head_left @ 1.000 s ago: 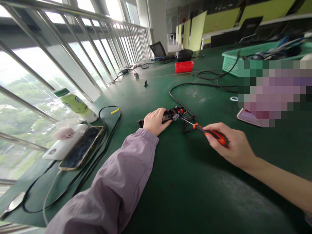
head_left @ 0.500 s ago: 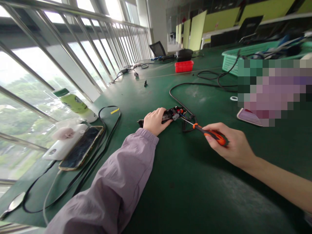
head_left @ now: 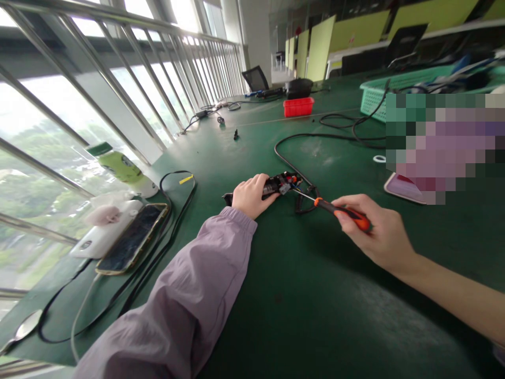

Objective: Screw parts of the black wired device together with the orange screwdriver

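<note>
My left hand is wrapped round a black elongated device with exposed inner parts and coloured wires at its right end. Its exact kind is not clear. In my right hand is an orange and black screwdriver, gripped by the handle. The shaft points left, and its tip reaches the device's wired end; whether it touches a screw is too small to tell. A black cable runs from that end across the table. Just below the wires lies a black loop-shaped part.
On the green table stand a red basket and a green basket of cables. At left are a green-capped bottle, a phone, a white power bank, a black strap and a spoon. Metal railing borders the table.
My right hand and the screwdriver have shifted slightly right, and the hand's grip on the handle looks a little different. My left hand and the device have stayed in place.
</note>
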Motion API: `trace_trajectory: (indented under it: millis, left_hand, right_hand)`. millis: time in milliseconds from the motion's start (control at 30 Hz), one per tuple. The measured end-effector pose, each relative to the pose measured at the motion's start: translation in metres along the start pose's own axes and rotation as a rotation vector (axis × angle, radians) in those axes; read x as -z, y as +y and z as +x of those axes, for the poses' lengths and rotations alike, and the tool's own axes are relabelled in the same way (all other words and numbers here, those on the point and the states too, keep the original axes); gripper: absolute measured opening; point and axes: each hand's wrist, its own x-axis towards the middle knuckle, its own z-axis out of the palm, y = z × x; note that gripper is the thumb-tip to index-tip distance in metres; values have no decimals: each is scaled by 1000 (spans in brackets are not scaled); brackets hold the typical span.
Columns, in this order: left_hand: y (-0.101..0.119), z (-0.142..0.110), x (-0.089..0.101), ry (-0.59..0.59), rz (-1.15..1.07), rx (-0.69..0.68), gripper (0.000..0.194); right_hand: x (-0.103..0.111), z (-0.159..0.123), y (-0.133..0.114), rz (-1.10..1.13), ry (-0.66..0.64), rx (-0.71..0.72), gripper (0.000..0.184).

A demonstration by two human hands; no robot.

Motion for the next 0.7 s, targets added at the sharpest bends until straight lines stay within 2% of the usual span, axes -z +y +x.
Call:
trace_trajectory:
  millis: [133,333,400,533,600,700]
  left_hand:
    - [0,0,0,12,6,-6,39]
    - [0,0,-1,16,10,-4,38]
    - [0,0,-1,9,4,-1,38]
    - [0,0,0,8,4,-3,38]
    - [0,0,0,7,5,-1,38]
    - [0,0,1,-1,-3,2,38]
  right_hand:
    - [0,1,3,24,-11,-101,19]
    - [-3,1,0,-15,229,83,32]
    - [-2,0,0,-20,195,90,28]
    - [-1,0,2,-3,30,-10,16]
    - [-1,0,2,9,55,-25,19]
    - [-2,1,2,10,185,55,30]
